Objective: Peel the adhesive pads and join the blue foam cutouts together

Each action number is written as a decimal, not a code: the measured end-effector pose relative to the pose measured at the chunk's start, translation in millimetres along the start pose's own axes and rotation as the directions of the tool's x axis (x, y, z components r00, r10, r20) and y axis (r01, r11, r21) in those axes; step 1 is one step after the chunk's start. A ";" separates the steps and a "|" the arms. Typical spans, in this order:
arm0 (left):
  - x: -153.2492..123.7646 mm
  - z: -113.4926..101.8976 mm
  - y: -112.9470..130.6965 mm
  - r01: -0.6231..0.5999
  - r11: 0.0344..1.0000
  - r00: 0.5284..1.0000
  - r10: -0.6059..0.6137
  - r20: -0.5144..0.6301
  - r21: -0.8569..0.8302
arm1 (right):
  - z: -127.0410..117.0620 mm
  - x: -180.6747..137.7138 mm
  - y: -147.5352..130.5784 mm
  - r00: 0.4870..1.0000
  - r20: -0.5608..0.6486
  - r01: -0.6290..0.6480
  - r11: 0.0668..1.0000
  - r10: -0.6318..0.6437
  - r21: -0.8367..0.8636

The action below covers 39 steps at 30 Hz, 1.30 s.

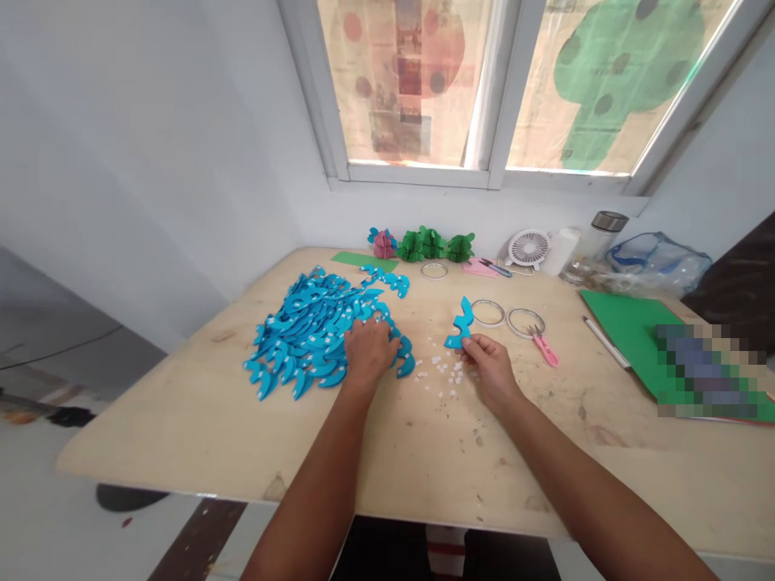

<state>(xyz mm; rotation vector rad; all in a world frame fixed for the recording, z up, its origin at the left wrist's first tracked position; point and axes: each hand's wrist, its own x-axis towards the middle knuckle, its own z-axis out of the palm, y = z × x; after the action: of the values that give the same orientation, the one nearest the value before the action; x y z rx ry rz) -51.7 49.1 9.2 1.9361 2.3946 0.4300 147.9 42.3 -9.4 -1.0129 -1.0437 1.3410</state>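
Note:
A large heap of blue paper cutouts (303, 315), many with small white squares on them, lies on the left half of the table. My left hand (369, 351) rests on the heap's right side, its fingers bent down among the cutouts and its thumb apart; the fingertips are partly hidden. Between thumb and fingers, my right hand (490, 367) pinches one wavy blue paper cutout (461, 329) by its lower end, just above the tabletop. Small white paper bits (445, 371) are scattered between my two hands.
Tape rolls (525, 323), pink-handled scissors (546, 349) and a white pen (605, 342) lie to the right, beside green sheets (630, 339). Along the wall stand green paper ornaments (429, 244), a small white fan (529, 248) and a bottle (596, 242).

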 end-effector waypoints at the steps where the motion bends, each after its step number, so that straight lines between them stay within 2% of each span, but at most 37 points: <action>1: -0.2 0.0 0.2 -0.006 1.000 1.000 0.006 0.005 0.017 | 0.1 0.0 0.3 1.000 -0.004 -0.002 1.000 0.002 0.003; 7: 1.3 0.3 1.0 -0.013 0.999 1.000 0.012 0.017 0.044 | 0.0 1.4 2.6 1.000 -0.015 -0.016 1.000 0.016 -0.008; 10: 1.8 0.5 1.2 -0.038 0.999 0.998 0.038 -0.046 0.003 | -1.2 2.8 4.2 1.000 -0.013 -0.017 1.000 0.017 0.009; 13: 1.2 2.1 4.5 -0.119 0.990 0.981 0.105 -0.162 -0.081 | -2.5 3.7 4.9 1.000 0.009 -0.017 0.999 0.017 0.044; 16: -2.2 6.5 13.5 -0.244 0.958 0.942 0.197 -0.271 -0.153 | -3.5 4.2 5.1 0.999 0.027 -0.027 0.995 0.024 0.100; 18: -6.6 10.2 22.1 -0.325 0.927 0.920 0.263 -0.292 -0.187 | -3.8 4.9 5.6 0.999 0.025 -0.031 0.991 0.028 0.133; 23: -19.7 15.9 41.0 -0.433 0.859 0.894 0.371 -0.249 -0.272 | -4.2 7.6 7.1 0.998 -0.005 -0.058 0.979 0.060 0.196; 30: -25.5 19.6 48.1 -0.439 0.851 0.897 0.399 -0.190 -0.288 | -3.7 6.2 6.4 0.995 0.061 -0.087 0.975 0.076 0.204; 34: -26.8 19.8 49.3 -0.450 0.845 0.892 0.408 -0.194 -0.290 | -4.4 6.0 9.2 0.996 0.050 -0.085 0.983 0.078 0.165; 39: -27.6 17.2 49.9 -0.438 0.818 0.899 0.401 -0.177 -0.372 | -6.0 7.7 13.1 0.995 0.042 -0.093 0.987 0.089 0.130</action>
<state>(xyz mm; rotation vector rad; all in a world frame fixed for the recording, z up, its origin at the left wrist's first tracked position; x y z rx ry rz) 5.5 35.2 0.2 2.2551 1.7021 0.9636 150.2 50.1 -23.5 -0.9497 -0.9315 1.4879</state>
